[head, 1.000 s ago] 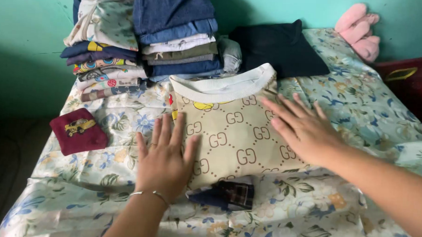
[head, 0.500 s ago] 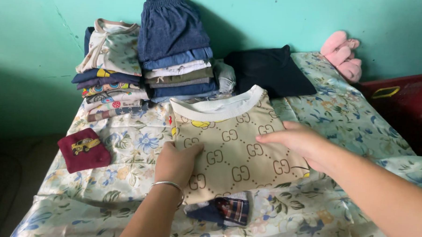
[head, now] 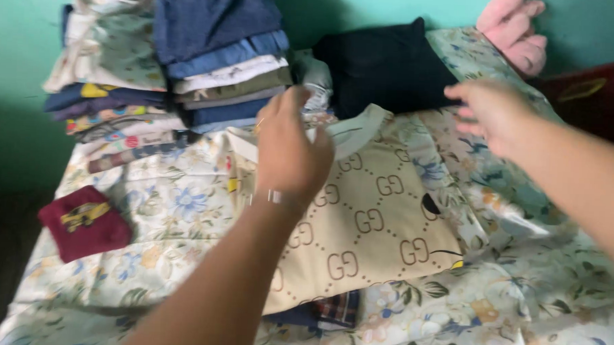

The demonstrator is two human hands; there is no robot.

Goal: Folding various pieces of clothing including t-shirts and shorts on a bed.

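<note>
Beige patterned sweatshirt (head: 373,222), folded with its white ribbed collar toward the wall, lay on the floral bedsheet (head: 183,209) over a plaid garment (head: 333,309) showing at its near edge. Half a second before, both hands had gripped its sides; now they had lifted off. The left hand (head: 291,151) hovered above the collar, fingers loosely curled and holding nothing, while the right hand (head: 493,111), open, reached toward the folded black garment (head: 385,63). Two stacks of folded clothes (head: 222,61) stood behind; a maroon sock (head: 84,222) lay apart at left.
</note>
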